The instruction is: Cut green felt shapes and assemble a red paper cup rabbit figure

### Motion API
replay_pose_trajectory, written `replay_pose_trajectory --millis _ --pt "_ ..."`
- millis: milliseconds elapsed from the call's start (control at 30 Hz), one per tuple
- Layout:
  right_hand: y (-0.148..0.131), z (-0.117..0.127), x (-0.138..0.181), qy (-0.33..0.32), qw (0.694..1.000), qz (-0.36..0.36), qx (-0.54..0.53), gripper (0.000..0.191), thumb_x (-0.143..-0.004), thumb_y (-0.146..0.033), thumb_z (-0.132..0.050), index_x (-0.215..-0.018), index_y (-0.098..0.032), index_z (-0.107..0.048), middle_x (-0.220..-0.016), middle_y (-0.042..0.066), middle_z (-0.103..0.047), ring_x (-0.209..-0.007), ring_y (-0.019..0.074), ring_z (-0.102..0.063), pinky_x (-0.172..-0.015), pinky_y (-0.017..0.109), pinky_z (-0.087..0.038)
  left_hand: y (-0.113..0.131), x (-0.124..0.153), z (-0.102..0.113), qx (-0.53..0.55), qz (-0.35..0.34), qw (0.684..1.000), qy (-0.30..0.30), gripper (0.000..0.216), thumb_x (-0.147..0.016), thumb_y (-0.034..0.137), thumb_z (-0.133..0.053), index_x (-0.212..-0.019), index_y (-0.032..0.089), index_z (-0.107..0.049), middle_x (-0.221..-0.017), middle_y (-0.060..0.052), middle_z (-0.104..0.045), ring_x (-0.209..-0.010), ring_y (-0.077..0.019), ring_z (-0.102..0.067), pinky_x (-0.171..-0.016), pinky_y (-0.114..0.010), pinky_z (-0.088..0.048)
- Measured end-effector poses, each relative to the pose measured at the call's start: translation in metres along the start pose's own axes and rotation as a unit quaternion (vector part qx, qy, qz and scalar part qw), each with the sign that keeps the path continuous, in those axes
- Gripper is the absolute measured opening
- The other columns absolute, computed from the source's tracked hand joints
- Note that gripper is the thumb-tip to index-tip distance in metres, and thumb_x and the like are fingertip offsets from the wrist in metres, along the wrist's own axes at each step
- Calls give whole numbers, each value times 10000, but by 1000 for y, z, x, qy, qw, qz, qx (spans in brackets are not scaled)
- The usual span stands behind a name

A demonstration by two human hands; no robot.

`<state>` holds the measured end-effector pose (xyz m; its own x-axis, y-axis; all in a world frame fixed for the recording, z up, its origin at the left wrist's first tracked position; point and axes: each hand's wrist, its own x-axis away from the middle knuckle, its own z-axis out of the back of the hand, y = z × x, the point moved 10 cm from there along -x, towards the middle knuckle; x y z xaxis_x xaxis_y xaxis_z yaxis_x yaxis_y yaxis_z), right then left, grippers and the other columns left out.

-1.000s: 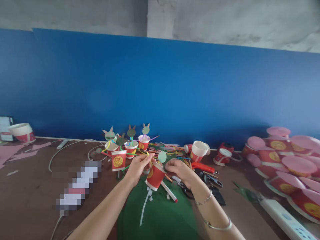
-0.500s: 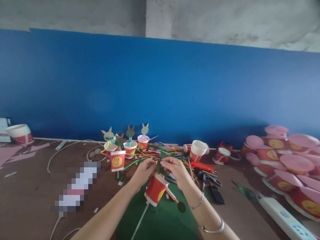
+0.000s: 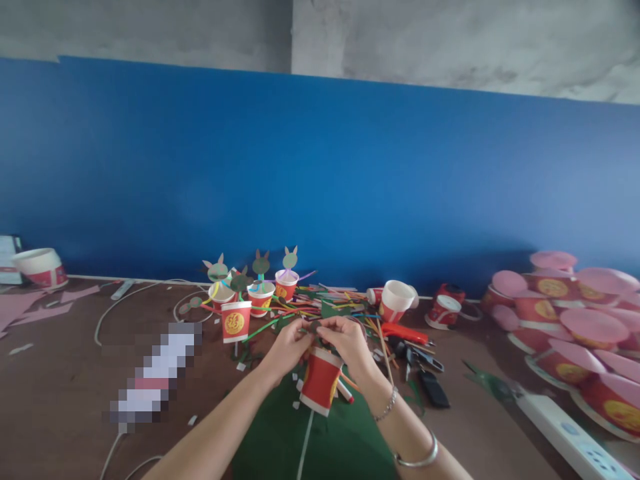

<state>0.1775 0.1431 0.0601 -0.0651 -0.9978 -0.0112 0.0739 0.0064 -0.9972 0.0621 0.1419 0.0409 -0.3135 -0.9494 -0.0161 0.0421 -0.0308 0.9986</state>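
Note:
My left hand (image 3: pixel 286 345) and my right hand (image 3: pixel 345 341) meet just above a red paper cup (image 3: pixel 320 381), fingers pinched on a small dark round paper piece (image 3: pixel 315 327) at the cup's rim. The cup hangs nearly upright over a dark green sheet (image 3: pixel 320 443), with a white straw (image 3: pixel 305 448) sticking out below it. Both hands are closed in a pinch. A red-capped marker (image 3: pixel 344 391) lies just right of the cup.
Behind the hands stand several red cups with green rabbit-shaped toppers (image 3: pixel 260 283) and a heap of coloured sticks (image 3: pixel 330 305). Scissors and black tools (image 3: pixel 420 363) lie to the right, a white power strip (image 3: pixel 560 430) at the lower right, pink-lidded bowls (image 3: pixel 575 327) far right.
The cup has swung from tilted to nearly upright and shifted slightly right. Both hands closed in together on the round paper piece above its rim.

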Motion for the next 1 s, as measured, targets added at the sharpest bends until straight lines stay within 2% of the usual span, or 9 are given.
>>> replay_pose_trajectory --millis 167,333,500,1000 --pt "3 2 -2 8 999 5 41 114 -608 -245 -636 -632 -147 -585 -519 -13 -580 -503 116 -518 -472 214 -377 3 2 -1 -4 1 1000 1 174 -760 271 -503 -892 157 -512 -481 64 -448 -424 -82 -415 -400 -177 -312" --pt "5 2 -4 14 999 7 51 135 -615 -240 -624 -712 -150 -600 -556 -10 -602 -497 119 -525 -454 211 -381 5 3 0 -5 -2 1000 -1 174 -760 273 -513 -893 162 -512 -466 65 -453 -411 -81 -411 -401 -178 -309" --pt "-3 3 -1 23 996 24 78 107 -620 -251 -612 -623 -145 -602 -533 -7 -588 -491 114 -508 -460 213 -378 5 3 -1 -6 0 1000 -4 166 -752 284 -520 -868 169 -490 -452 67 -461 -397 -86 -420 -395 -181 -320" --pt "5 -1 0 10 1000 -9 -2 109 -601 -236 -612 -572 -140 -572 -517 -28 -538 -497 91 -447 -475 210 -339 6 5 -4 1 17 1000 -13 156 -747 290 -524 -837 172 -476 -448 66 -490 -380 -86 -439 -390 -184 -348"
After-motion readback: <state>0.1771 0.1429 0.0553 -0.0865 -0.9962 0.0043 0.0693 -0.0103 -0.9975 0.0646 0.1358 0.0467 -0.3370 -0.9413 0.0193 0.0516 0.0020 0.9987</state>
